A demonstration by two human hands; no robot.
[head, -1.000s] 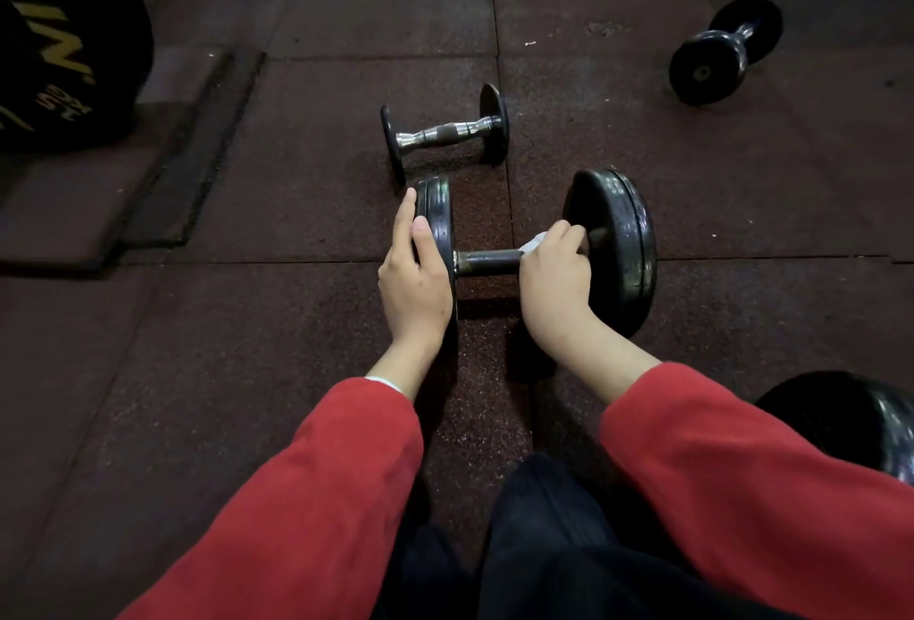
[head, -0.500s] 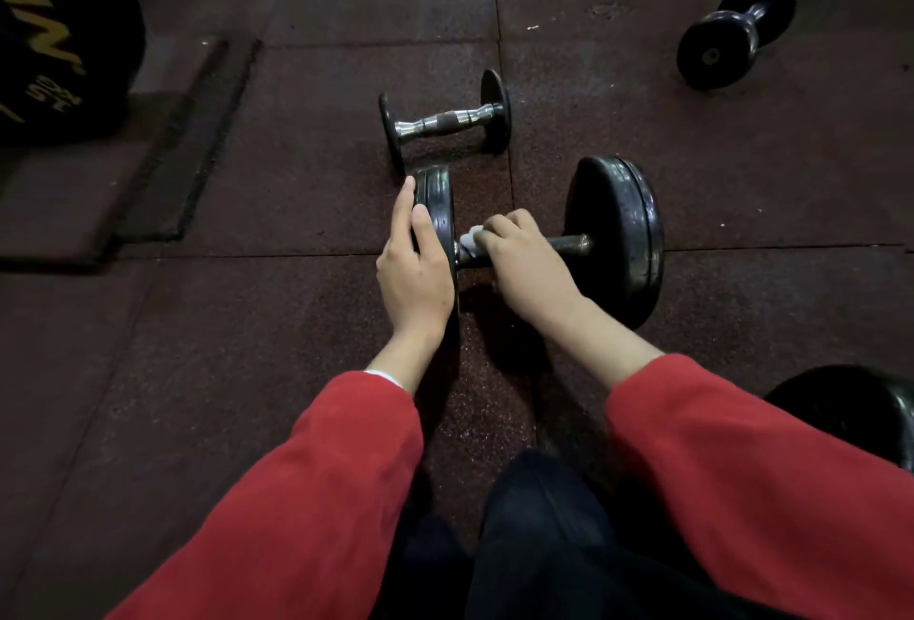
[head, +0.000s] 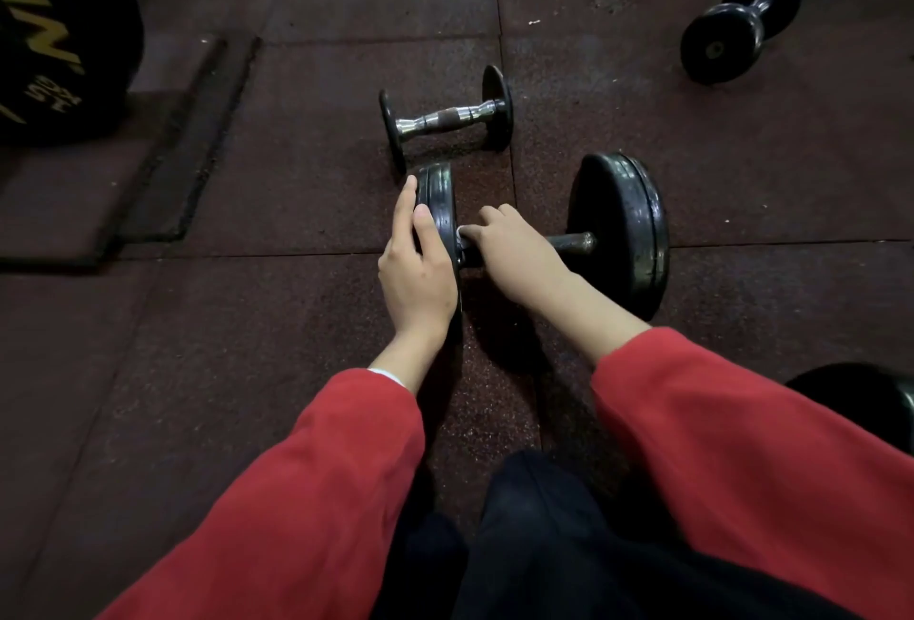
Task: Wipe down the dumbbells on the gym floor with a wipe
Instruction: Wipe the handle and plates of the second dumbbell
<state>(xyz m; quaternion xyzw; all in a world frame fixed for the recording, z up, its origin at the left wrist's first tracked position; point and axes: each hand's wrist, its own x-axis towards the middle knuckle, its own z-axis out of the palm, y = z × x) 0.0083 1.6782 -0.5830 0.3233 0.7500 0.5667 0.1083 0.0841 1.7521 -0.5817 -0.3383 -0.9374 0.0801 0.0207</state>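
Three dumbbells lie on the gym floor (head: 247,372). Nearest, the large dumbbell (head: 618,229) rests crosswise before the person. Left hand (head: 415,263) lies flat against its left plate, fingers straight. Right hand (head: 514,243) grips the bar beside that plate, fingers curled round a white wipe (head: 462,235). Small chrome-handled dumbbell (head: 445,117) sits just beyond; black dumbbell (head: 737,26) lies well apart, far right.

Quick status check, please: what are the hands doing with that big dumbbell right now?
Left hand braces large dumbbell's left plate. Right hand grips wipe around the handle, at its left end. Small dumbbell just behind; nothing blocking.
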